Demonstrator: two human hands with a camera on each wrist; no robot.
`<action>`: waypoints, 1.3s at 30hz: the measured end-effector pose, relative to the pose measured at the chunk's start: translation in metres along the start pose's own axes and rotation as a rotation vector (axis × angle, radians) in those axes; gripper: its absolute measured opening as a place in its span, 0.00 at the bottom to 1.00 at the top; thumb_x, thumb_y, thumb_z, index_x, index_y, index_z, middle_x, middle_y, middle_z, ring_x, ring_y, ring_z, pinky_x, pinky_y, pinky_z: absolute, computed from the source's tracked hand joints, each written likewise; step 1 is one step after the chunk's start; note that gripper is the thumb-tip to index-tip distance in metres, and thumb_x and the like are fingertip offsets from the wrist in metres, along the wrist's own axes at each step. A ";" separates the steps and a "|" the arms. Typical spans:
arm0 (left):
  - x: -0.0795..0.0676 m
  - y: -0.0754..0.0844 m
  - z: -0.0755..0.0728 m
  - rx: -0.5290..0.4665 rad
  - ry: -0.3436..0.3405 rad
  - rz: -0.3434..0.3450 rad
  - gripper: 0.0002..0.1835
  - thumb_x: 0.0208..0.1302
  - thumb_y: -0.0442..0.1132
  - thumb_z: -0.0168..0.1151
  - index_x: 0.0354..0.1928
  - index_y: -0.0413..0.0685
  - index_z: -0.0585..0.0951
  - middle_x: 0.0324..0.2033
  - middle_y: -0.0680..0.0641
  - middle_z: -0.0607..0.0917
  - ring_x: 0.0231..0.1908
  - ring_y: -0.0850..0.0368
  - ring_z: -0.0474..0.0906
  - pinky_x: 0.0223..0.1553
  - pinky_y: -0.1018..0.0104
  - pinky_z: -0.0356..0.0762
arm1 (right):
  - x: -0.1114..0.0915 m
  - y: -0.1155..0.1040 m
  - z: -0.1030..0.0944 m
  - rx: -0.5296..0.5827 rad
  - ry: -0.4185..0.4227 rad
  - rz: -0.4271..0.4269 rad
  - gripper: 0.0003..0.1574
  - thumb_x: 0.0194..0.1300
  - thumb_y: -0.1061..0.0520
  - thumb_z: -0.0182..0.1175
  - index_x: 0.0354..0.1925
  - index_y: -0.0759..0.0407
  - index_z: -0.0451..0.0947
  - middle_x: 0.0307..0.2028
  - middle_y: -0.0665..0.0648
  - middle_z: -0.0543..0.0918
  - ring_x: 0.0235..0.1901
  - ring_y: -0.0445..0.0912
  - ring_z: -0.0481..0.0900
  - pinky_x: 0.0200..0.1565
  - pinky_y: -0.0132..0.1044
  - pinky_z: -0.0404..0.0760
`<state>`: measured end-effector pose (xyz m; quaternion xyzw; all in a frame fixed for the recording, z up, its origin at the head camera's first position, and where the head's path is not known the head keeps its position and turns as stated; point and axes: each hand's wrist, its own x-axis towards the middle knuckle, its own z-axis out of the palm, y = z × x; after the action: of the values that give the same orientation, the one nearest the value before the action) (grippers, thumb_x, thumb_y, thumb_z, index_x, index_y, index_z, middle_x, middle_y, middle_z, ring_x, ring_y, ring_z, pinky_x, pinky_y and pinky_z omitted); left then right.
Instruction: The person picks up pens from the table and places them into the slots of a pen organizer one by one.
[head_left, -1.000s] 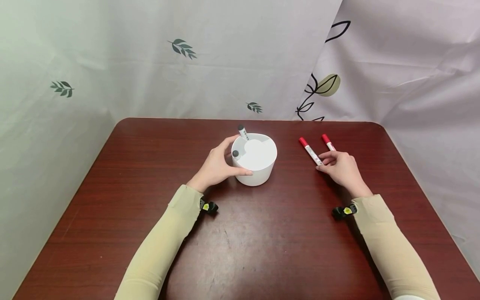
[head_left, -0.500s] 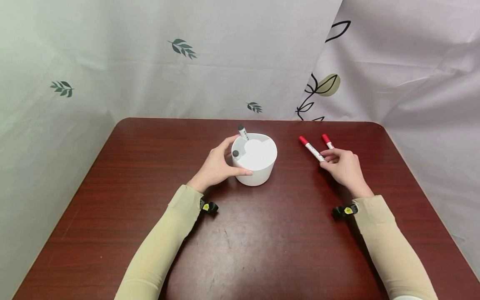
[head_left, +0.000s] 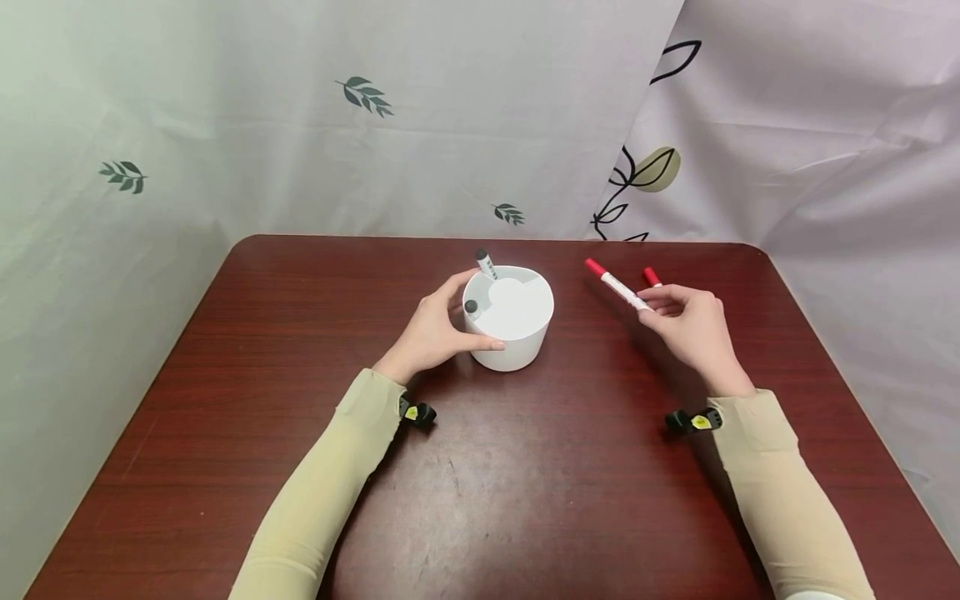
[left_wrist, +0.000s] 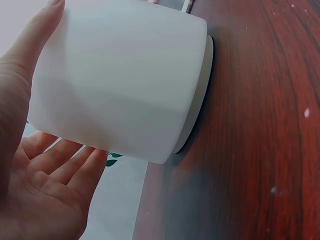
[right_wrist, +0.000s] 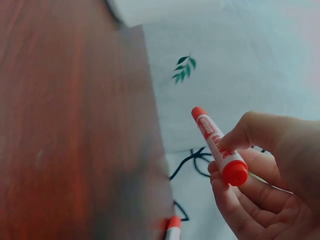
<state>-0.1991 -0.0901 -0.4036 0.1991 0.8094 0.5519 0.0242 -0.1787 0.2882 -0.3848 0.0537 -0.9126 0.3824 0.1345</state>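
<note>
My left hand (head_left: pixel 430 335) holds a white round pen holder (head_left: pixel 517 354), thumb along its near side and fingers around the far side. Inside the divided holder stand two black-capped markers, one leaning at the back rim (head_left: pixel 486 265) and one at the left (head_left: pixel 471 308). To the right, my right hand (head_left: pixel 696 333) pinches a red-capped white marker (head_left: pixel 618 288) by its tail end between thumb and fingers. The cap points up and left, and the right wrist view shows the marker (right_wrist: pixel 211 137) raised off the table. A second red-capped marker (head_left: pixel 651 276) lies behind that hand, mostly hidden.
Both hands work over a dark red wood-grain table (head_left: pixel 525 483). A pale leaf-printed curtain (head_left: pixel 442 125) hangs just behind its back edge and along the sides. Each wrist carries a small black camera, such as the left one (head_left: pixel 422 415).
My right hand has lifted the red-capped marker from the table, its cap end moving left and up. My left hand and the pen holder have stayed put.
</note>
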 end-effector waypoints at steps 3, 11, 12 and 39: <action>0.000 0.000 0.000 -0.001 -0.001 0.000 0.56 0.39 0.49 0.88 0.73 0.63 0.68 0.65 0.58 0.75 0.63 0.54 0.74 0.64 0.59 0.71 | 0.000 -0.009 -0.002 0.039 0.016 0.004 0.14 0.61 0.64 0.70 0.47 0.63 0.88 0.35 0.61 0.87 0.28 0.34 0.81 0.35 0.20 0.78; 0.000 0.000 0.000 -0.003 0.004 0.005 0.55 0.39 0.50 0.88 0.73 0.64 0.68 0.64 0.60 0.75 0.63 0.55 0.75 0.64 0.59 0.72 | 0.000 -0.028 -0.008 0.109 0.087 0.015 0.11 0.60 0.62 0.71 0.43 0.58 0.89 0.34 0.51 0.88 0.25 0.36 0.81 0.31 0.22 0.78; 0.000 -0.001 0.000 -0.001 0.003 0.006 0.55 0.39 0.50 0.88 0.73 0.64 0.68 0.64 0.60 0.75 0.63 0.55 0.75 0.64 0.59 0.72 | 0.000 -0.030 -0.009 0.120 0.094 0.012 0.10 0.60 0.62 0.71 0.42 0.58 0.90 0.35 0.50 0.88 0.24 0.36 0.81 0.30 0.22 0.78; 0.000 0.000 0.001 0.005 0.006 0.000 0.54 0.39 0.53 0.88 0.72 0.66 0.69 0.62 0.65 0.75 0.61 0.59 0.76 0.63 0.63 0.72 | 0.009 -0.114 -0.024 0.441 0.243 -0.159 0.11 0.61 0.67 0.71 0.42 0.71 0.87 0.28 0.55 0.83 0.24 0.44 0.76 0.31 0.29 0.78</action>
<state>-0.1985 -0.0895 -0.4043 0.1975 0.8109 0.5504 0.0211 -0.1590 0.2250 -0.2883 0.1071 -0.7771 0.5640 0.2580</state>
